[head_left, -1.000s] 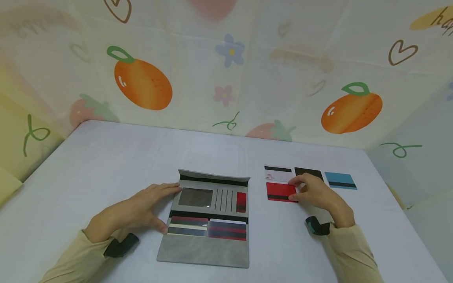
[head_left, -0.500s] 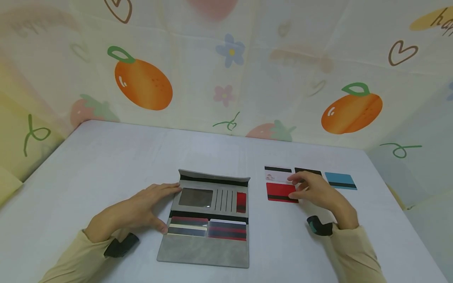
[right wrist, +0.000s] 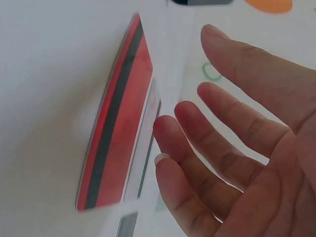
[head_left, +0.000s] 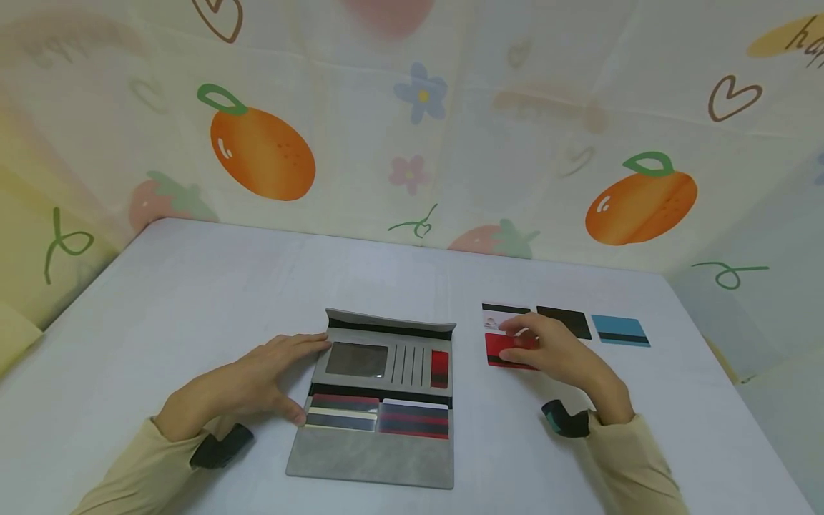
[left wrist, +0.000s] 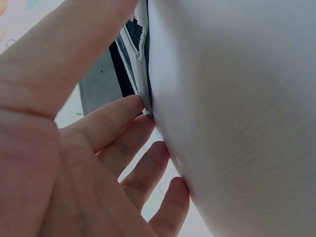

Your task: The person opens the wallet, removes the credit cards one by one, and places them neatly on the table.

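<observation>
A grey wallet point(head_left: 370, 459) lies unfolded on the white table, cards showing in its lower clear pockets and a red card point(head_left: 439, 368) in an upper slot. Along its left edge rests my left hand point(head_left: 257, 379), thumb low and fingers at the upper part; its fingertips touch the edge in the left wrist view. Over a loose red card point(head_left: 499, 346) with a black stripe hovers my right hand point(head_left: 563, 352), fingers loosely bent and holding nothing. The right wrist view shows a gap between those fingers and the red card point(right wrist: 126, 118).
Behind the red card lies a white card point(head_left: 492, 317) with a black stripe, partly covered by the right hand. A black card point(head_left: 570, 321) and a blue card point(head_left: 621, 330) lie to its right. A patterned curtain point(head_left: 360, 143) hangs behind the table point(head_left: 212, 286).
My right hand has shifted left over the red card, uncovering more of the black card. The left hand and the wallet stay where they were.
</observation>
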Demonstrator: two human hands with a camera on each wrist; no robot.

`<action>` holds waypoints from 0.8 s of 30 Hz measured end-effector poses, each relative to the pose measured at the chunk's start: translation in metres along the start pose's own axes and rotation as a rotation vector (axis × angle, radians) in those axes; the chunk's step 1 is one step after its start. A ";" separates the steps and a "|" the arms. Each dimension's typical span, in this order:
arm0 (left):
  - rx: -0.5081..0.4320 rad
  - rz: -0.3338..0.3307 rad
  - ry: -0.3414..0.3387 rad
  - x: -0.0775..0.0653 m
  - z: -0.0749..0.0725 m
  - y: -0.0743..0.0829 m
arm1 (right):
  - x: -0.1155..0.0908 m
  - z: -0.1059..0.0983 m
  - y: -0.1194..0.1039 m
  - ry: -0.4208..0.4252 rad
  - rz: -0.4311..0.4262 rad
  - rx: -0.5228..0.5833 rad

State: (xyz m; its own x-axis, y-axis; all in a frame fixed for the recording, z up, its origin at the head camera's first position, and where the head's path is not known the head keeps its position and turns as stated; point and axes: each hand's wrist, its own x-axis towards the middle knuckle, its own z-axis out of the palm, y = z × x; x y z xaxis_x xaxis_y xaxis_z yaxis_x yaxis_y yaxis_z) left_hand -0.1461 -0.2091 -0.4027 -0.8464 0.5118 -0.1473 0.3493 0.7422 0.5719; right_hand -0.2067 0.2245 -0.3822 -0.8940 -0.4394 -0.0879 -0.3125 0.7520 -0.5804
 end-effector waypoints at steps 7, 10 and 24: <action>0.005 -0.007 -0.002 0.000 0.000 0.001 | 0.002 0.009 -0.010 -0.003 -0.047 0.037; 0.007 -0.008 -0.002 0.001 0.000 0.001 | 0.003 0.013 -0.014 -0.011 -0.056 0.045; 0.002 0.000 0.003 0.001 0.002 0.000 | 0.007 0.037 -0.028 -0.029 -0.159 0.016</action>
State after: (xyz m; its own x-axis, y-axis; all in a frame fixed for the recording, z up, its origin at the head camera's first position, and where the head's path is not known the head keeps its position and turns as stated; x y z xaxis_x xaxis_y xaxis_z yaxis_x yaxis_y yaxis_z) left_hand -0.1458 -0.2078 -0.4044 -0.8477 0.5104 -0.1444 0.3502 0.7430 0.5703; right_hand -0.1928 0.1821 -0.3963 -0.8236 -0.5669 -0.0173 -0.4444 0.6639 -0.6015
